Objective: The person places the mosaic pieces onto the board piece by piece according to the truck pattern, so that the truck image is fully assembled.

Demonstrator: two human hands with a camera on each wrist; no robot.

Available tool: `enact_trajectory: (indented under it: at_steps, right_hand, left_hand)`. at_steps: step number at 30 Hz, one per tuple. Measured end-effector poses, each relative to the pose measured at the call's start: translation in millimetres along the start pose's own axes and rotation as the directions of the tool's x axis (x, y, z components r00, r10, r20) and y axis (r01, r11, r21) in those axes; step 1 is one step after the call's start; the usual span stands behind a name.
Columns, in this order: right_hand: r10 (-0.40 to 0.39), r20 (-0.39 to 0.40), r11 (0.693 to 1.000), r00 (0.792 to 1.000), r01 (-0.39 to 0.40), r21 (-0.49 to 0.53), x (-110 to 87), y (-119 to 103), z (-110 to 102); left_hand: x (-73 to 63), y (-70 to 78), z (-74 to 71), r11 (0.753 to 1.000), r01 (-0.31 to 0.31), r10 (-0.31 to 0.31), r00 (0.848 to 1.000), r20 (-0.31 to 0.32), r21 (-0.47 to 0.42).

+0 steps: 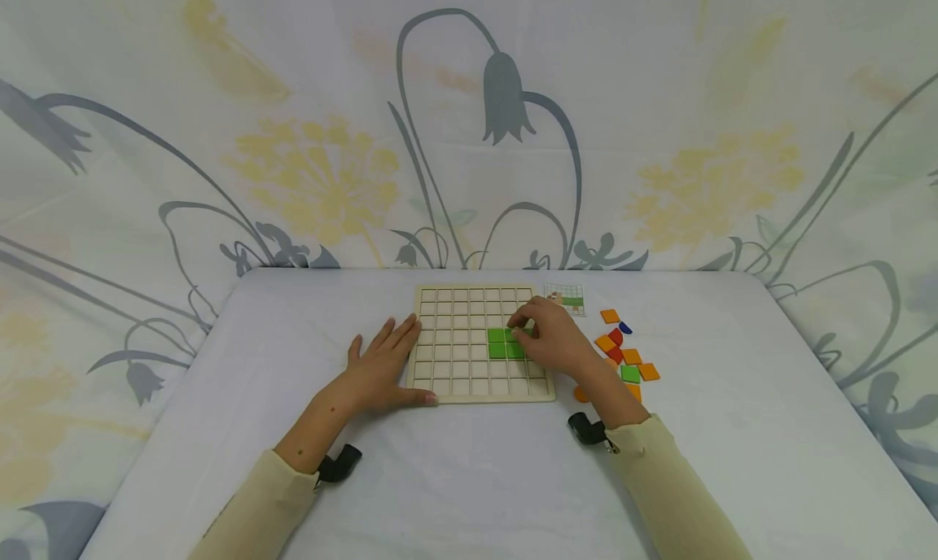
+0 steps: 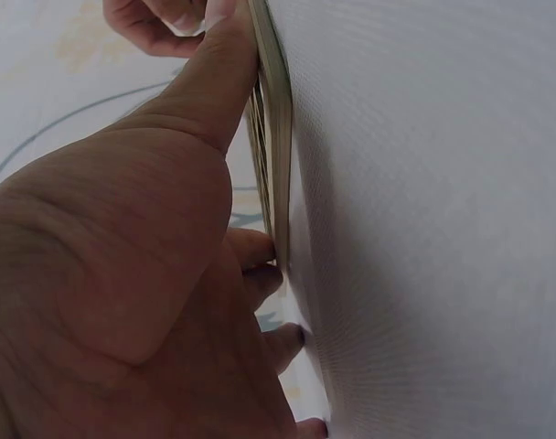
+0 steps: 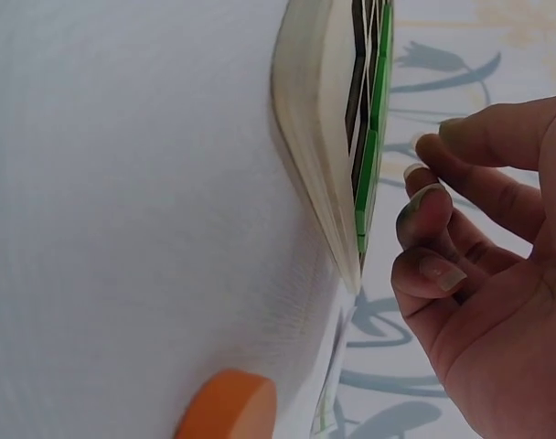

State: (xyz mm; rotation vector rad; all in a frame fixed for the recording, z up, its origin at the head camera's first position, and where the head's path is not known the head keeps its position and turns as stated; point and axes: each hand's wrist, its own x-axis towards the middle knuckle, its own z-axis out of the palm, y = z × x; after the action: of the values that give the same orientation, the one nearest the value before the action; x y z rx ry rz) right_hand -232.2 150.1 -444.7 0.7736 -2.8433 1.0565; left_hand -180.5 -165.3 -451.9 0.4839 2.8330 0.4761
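Observation:
A pale wooden grid board (image 1: 450, 373) lies flat on the table. Several green square tiles (image 1: 497, 350) sit together in its cells, right of the middle. My left hand (image 1: 377, 377) rests along the board's left edge, its fingers extended and the thumb at the near left corner. Over the green tiles is my right hand (image 1: 553, 336), its fingers loosely bent and the thumb near the index fingertip. In the right wrist view its fingertips (image 3: 422, 215) hang beside the tiles with a gap between, and nothing shows between them. The hand hides part of the board's right side.
A small printed pattern card (image 1: 566, 298) lies by the board's far right corner. Right of the board are scattered loose pieces: orange diamonds (image 1: 649, 372), red pieces (image 1: 615, 337), a blue piece (image 1: 625, 328) and a green square (image 1: 630, 374). Patterned fabric (image 1: 454, 137) hangs behind the table.

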Motion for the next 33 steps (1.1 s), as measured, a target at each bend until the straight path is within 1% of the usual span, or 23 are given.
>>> enact_trajectory:
  at_steps: [5, 10, 16, 22, 26, 33]
  right_hand:
    - [-0.008, 0.002, 1.0, 1.0, 0.008, 0.009, -0.2, -2, -2]
    - [-0.016, 0.007, 1.0, 1.0, 0.016, 0.013, -0.8, -1, -4]
    - [-0.009, 0.011, 1.0, 1.0, 0.009, 0.004, -8.1, -3, -12]
    - [-0.026, 0.009, 1.0, 1.0, 0.026, -0.015, -29.3, 6, -24]
    - [-0.008, 0.005, 0.999, 1.0, 0.008, -0.044, -47.3, 15, -38]
    - [0.051, 0.008, 0.994, 0.999, -0.05, -0.102, -80.4, 34, -64]
  left_hand:
    - [-1.0, -0.5, -0.7, 1.0, -0.003, 0.003, 1.0, -0.005, -0.002]
    - [-0.1, -1.0, 0.0, 1.0, -0.007, 0.007, 1.0, 0.002, -0.007]
    - [-0.5, -1.0, 1.2, 1.0, -0.012, 0.012, 1.0, -0.001, -0.018]
    - [-1.9, -0.9, 0.6, 1.0, -0.013, 0.013, 1.0, 0.012, -0.018]
    - [-1.4, 0.4, -0.6, 1.0, -0.012, 0.012, 1.0, 0.018, -0.012]
    - [-1.3, 0.7, -1.3, 1.0, -0.015, 0.015, 1.0, 0.01, -0.004]
